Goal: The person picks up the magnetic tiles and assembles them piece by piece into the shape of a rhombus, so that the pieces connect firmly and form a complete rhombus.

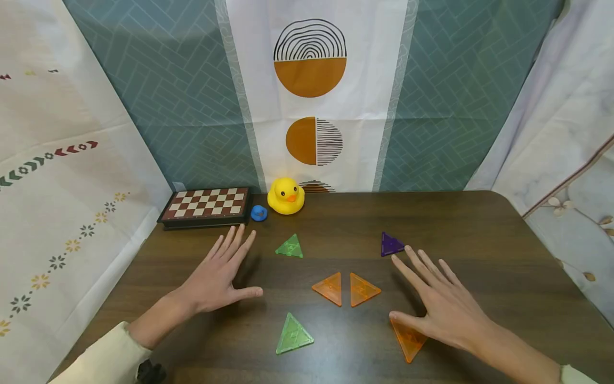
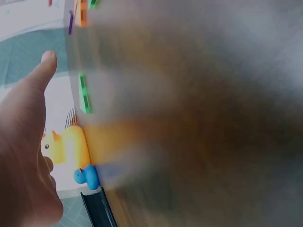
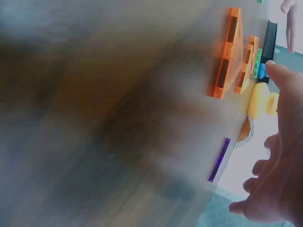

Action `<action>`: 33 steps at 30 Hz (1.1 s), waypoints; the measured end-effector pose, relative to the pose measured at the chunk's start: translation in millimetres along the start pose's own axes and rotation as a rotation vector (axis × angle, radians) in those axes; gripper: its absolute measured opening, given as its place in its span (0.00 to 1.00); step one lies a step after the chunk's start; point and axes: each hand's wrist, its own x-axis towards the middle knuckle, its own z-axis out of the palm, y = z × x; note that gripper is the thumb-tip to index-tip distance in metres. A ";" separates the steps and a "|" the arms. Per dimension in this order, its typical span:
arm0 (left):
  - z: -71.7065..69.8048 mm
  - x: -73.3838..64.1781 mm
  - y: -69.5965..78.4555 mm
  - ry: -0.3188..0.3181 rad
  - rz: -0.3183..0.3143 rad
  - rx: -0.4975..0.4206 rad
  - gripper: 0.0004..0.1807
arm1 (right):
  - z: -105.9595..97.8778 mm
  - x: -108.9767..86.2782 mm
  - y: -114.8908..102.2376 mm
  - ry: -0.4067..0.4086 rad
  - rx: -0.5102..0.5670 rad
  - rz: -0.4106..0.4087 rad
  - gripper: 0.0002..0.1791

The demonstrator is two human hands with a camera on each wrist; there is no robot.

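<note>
My left hand [image 1: 217, 277] hovers over the left of the table, fingers spread, holding nothing. Right of it lie a small green triangle tile [image 1: 290, 247] and a nearer green triangle tile [image 1: 293, 336]. Two orange triangle tiles, the left one [image 1: 330, 289] and the right one [image 1: 363, 289], sit mid-table with a narrow gap between them. My right hand [image 1: 443, 306], also spread, is above a third orange triangle tile [image 1: 409, 341] and partly covers it in the head view. Past its fingertips is a purple triangle tile [image 1: 391, 245], seen edge-on in the right wrist view.
At the back left of the brown table [image 1: 503, 240] lies a checkered board case [image 1: 206, 207]. Beside it are a small blue duck [image 1: 259, 213] and a larger yellow rubber duck [image 1: 285, 197]. Patterned cloths [image 1: 192, 96] hang behind the table and at both sides.
</note>
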 end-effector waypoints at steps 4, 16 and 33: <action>-3.7 14.3 -5.5 0.006 0.008 -0.090 0.70 | 0.0 13.8 -4.6 -0.015 0.066 -0.018 0.62; 3.5 54.5 -3.4 -0.007 0.025 -0.457 0.75 | 11.5 44.2 -30.0 -0.061 0.334 -0.042 0.65; 33.1 89.8 9.6 -0.066 0.015 -0.484 0.62 | 34.5 77.7 -64.8 -0.096 0.505 -0.097 0.55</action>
